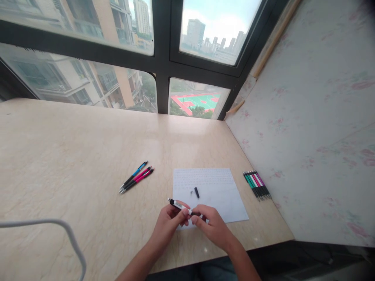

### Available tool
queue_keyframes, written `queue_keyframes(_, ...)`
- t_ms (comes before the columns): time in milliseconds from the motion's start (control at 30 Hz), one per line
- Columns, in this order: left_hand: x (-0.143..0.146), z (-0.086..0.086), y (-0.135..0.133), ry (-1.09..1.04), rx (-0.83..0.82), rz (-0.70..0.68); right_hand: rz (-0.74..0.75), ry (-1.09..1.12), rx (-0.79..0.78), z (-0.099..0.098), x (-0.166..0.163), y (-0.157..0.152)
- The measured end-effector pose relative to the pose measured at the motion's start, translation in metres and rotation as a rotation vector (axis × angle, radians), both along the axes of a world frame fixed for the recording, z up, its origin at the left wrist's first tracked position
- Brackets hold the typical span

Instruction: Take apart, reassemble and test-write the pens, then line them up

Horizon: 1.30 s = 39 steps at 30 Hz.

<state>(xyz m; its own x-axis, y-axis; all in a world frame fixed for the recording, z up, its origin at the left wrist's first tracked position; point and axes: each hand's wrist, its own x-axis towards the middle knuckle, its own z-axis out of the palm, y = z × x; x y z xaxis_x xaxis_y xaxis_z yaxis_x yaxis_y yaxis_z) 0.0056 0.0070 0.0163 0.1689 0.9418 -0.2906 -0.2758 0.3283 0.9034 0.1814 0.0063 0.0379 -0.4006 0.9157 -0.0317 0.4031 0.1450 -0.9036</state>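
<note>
My left hand (170, 222) is closed around the white barrel of a pen (179, 205) with a black top, held tilted over the lower left of a sheet of paper (216, 203). My right hand (211, 223) pinches the dark lower end of the same pen; its tip is hidden by the fingers. Lying on the paper just beyond my hands are a short black tube-shaped pen part (197, 192) and a tiny metallic piece (191, 192). Faint rows of writing cover the paper's upper part.
To the left lie a blue pen (135, 174) and two pink pens (140, 178). Several pens (257, 185) in green, white, pink and purple sit side by side near the papered wall (316, 156). A grey cable (63, 224) curves over the stone-patterned tabletop (88, 148). Windows rise behind.
</note>
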Motion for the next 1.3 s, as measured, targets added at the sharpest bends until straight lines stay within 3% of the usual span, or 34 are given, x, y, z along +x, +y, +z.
queue_keyframes(133,0.001,-0.001,-0.001,-0.033,-0.044,0.03,-0.057,0.108,-0.093,-0.001,0.0,-0.001)
queue_keyframes(300,0.004,-0.003,-0.001,-0.117,-0.102,0.101,-0.228,0.051,0.085,-0.002,0.002,-0.001)
queue_keyframes(433,0.004,-0.004,-0.001,-0.112,-0.083,0.085,-0.172,0.037,0.003,-0.001,0.004,-0.001)
queue_keyframes(533,0.002,-0.005,0.0,-0.11,-0.081,0.083,-0.229,0.029,-0.021,-0.003,0.003,-0.001)
queue_keyframes(1033,0.005,-0.004,-0.002,-0.136,-0.116,0.12,-0.226,-0.02,0.191,0.005,0.011,0.004)
queue_keyframes(1300,0.006,0.0,-0.002,-0.21,-0.16,0.138,-0.178,-0.101,0.139,0.006,0.006,0.006)
